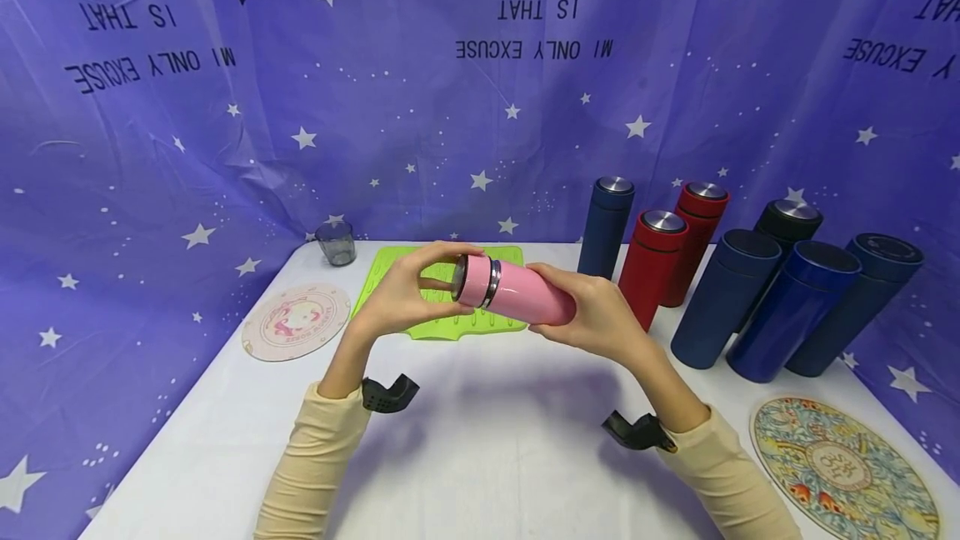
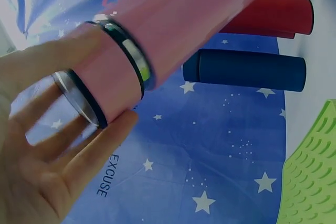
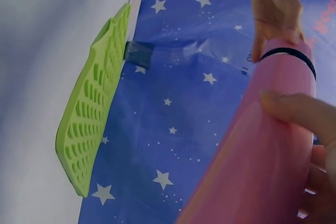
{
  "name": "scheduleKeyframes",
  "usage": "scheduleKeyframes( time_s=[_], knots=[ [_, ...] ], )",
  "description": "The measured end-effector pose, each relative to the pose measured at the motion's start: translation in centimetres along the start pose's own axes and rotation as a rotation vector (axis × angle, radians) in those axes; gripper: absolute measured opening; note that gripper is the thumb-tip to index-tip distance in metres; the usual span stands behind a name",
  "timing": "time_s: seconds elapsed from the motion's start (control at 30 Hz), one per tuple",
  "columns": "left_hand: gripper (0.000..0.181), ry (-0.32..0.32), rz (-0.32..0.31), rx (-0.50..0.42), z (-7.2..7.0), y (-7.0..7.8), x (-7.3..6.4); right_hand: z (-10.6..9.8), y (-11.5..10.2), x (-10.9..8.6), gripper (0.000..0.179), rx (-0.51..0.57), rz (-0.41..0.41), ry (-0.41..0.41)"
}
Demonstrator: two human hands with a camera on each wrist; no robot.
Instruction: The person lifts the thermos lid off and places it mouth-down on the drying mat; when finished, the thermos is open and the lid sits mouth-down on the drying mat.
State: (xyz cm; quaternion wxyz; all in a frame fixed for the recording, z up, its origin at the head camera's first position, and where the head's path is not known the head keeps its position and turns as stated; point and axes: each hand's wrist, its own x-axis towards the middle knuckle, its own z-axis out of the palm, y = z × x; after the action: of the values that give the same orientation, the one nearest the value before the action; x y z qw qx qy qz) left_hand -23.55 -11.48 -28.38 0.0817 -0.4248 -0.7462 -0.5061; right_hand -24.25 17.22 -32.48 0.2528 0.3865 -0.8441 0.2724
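Both hands hold a pink thermos point(image 1: 527, 293) tilted in the air above the white table, its capped end toward the left. The left hand point(image 1: 408, 290) grips the pink lid point(image 2: 107, 77) between thumb and fingertips. Around the lower body of the thermos curls the right hand point(image 1: 592, 315), its thumb point(image 3: 294, 109) lying along the side. A shiny silver ring point(image 1: 492, 283) shows between lid and body. Behind and below the thermos lies a light green drying mat point(image 1: 442, 328).
Several dark blue, red and black thermoses stand at the right, among them a red one point(image 1: 651, 265) nearest the right hand. A small grey glass point(image 1: 337, 245) and a round pink mat point(image 1: 296, 322) are on the left. A patterned round mat point(image 1: 843, 465) lies front right.
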Motion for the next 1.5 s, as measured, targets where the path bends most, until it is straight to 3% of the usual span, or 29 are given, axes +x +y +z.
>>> scheduleKeyframes(
  time_s=[0.17, 0.37, 0.53, 0.73, 1.03, 1.23, 1.5],
  knots=[
    [0.064, 0.058, -0.130, -0.002, -0.8, 0.3, -0.1, 0.1, 0.2, 0.0, 0.076, -0.071, 0.042, 0.024],
    [0.065, 0.087, -0.174, 0.019, -1.6, -0.4, 0.1, 0.0, 0.7, -0.1, 0.075, -0.035, 0.059, 0.038],
    [0.066, 0.134, -0.214, 0.065, -2.7, -3.0, -0.3, 0.4, 1.2, -0.2, 0.077, 0.051, 0.083, 0.037],
    [0.067, 0.176, -0.268, 0.125, -5.2, -5.6, -1.4, 1.4, 2.2, -0.2, 0.080, 0.110, 0.183, 0.021],
    [0.071, 0.144, -0.454, 0.340, -8.7, -9.8, -1.2, 2.5, 3.9, 1.1, 0.072, 0.235, 0.289, 0.059],
    [0.070, 0.092, -0.551, 0.419, -9.7, -13.1, -1.1, 3.1, 5.0, 2.3, 0.069, 0.224, 0.311, 0.102],
    [0.066, 0.141, -0.602, 0.454, -9.9, -18.0, -0.8, 4.0, 6.6, 3.8, 0.066, 0.285, 0.352, 0.219]
  ],
)
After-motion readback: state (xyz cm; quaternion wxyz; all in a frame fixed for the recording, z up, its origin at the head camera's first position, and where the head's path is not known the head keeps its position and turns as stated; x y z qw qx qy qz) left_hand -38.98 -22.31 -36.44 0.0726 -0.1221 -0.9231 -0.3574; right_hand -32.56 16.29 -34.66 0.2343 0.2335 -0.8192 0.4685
